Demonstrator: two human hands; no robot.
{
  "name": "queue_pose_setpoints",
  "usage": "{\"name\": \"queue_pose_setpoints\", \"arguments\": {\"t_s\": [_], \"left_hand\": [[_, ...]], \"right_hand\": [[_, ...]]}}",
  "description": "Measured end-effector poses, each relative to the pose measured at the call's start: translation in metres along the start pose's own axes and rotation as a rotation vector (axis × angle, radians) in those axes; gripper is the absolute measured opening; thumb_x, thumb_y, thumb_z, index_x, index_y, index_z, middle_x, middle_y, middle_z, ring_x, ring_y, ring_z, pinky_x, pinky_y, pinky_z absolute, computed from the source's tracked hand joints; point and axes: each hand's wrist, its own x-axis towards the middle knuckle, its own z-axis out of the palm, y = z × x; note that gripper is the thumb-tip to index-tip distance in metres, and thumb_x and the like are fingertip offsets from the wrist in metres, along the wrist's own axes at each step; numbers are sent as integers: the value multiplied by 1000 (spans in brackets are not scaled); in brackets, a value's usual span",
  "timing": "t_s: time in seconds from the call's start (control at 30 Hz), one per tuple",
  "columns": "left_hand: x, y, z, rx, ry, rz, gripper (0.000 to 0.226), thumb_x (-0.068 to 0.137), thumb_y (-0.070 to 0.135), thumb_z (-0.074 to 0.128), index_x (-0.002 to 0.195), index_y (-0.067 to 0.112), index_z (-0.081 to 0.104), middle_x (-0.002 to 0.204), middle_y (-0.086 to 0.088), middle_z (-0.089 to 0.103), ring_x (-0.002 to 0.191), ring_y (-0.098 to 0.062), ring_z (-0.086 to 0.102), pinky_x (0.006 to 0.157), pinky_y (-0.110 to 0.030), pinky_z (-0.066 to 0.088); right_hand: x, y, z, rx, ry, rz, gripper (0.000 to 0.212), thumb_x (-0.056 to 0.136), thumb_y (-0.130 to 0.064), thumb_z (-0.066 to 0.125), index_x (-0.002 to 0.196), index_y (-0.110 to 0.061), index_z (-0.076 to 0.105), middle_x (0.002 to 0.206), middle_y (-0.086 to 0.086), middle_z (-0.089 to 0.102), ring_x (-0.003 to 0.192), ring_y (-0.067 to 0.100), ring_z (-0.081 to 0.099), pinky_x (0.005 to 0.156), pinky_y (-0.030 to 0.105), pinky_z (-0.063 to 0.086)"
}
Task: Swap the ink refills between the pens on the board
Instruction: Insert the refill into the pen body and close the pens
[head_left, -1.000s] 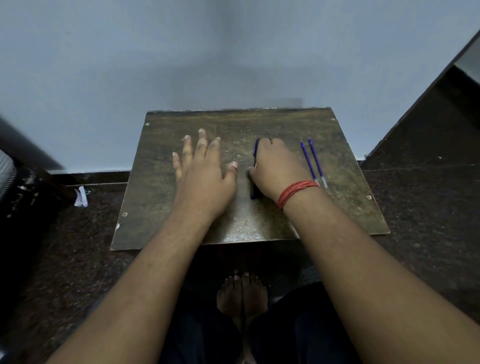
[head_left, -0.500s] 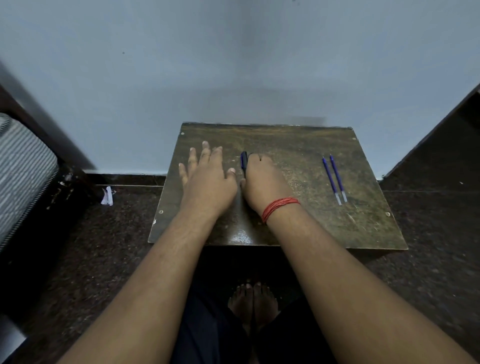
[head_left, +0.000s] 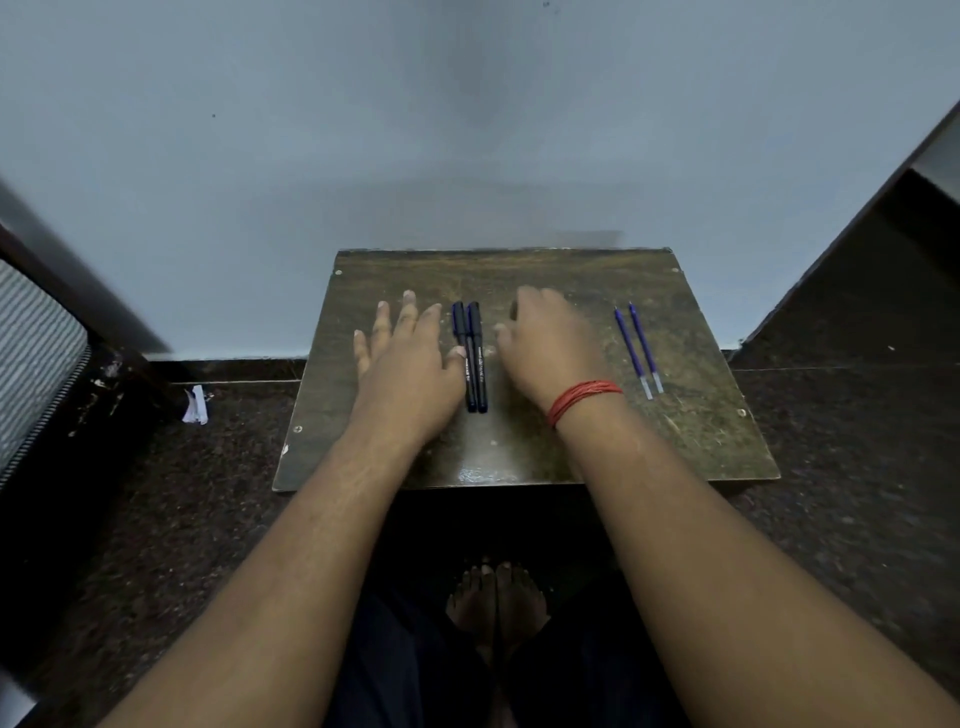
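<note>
Two dark capped pens (head_left: 471, 356) lie side by side on the worn brown board (head_left: 696, 431), pointing away from me. My left hand (head_left: 408, 361) rests flat on the board just left of them, fingers spread, its thumb touching the left pen. My right hand (head_left: 548, 351) hovers just right of the pens, fingers loosely curled and blurred, holding nothing; a red thread circles its wrist. Two blue ink refills (head_left: 638, 349) lie parallel on the board's right part, apart from both hands.
A pale wall stands right behind the board. Dark speckled floor surrounds it. A crumpled white scrap (head_left: 196, 405) lies on the floor at left, beside a striped object (head_left: 31, 353). A dark slanted panel (head_left: 883, 218) rises at right. My feet (head_left: 496, 603) show below the board.
My right hand has let go of the pens and shifted right, uncovering both of them. The camera view has also moved, so the board sits more centrally.
</note>
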Motion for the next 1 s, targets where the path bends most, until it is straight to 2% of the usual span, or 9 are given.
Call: {"name": "queue_pose_setpoints", "arguments": {"t_s": [0.13,0.27,0.43,0.63,0.9,1.0], "left_hand": [[-3,15,12,54,-3,113,61,100,44,42,154,21,28,168,-5,12,155,-27,0,123,-55,-2],[-7,29,23,116,-32,189,64,100,49,36,157,22,20,169,-3,7,155,-26,-5,122,-55,-4],[-6,25,23,131,-32,170,65,100,50,36,157,23,20,169,-4,5,155,-25,-5,122,-56,-4],[0,13,15,110,14,88,64,99,48,40,156,21,24,169,-7,4,155,-29,-3,122,-57,-1],[2,14,18,105,-8,73,66,100,49,39,157,22,21,169,-6,0,155,-28,-7,122,-56,-2],[1,13,18,104,-11,68,66,100,49,39,157,22,21,169,-6,-1,155,-27,-7,122,-55,-2]], "right_hand": [[-1,61,-30,-104,71,198,30,93,-26,57,115,-7,56,121,17,57,113,37,55,94,41,45],[-10,91,-42,-128,-15,371,43,92,-28,59,127,-3,52,130,20,52,121,39,52,98,38,43],[-3,64,-23,-139,-74,285,25,93,-5,46,116,-3,56,120,20,59,106,38,61,73,34,39],[4,23,0,-155,-145,193,26,90,2,47,112,-3,60,114,18,63,104,35,64,71,31,41],[3,19,0,-113,-130,199,21,90,0,51,108,-5,61,111,17,64,101,34,64,69,30,41],[1,18,-1,-105,-125,206,18,90,1,50,105,-5,60,107,16,63,93,33,63,67,31,41]]}}
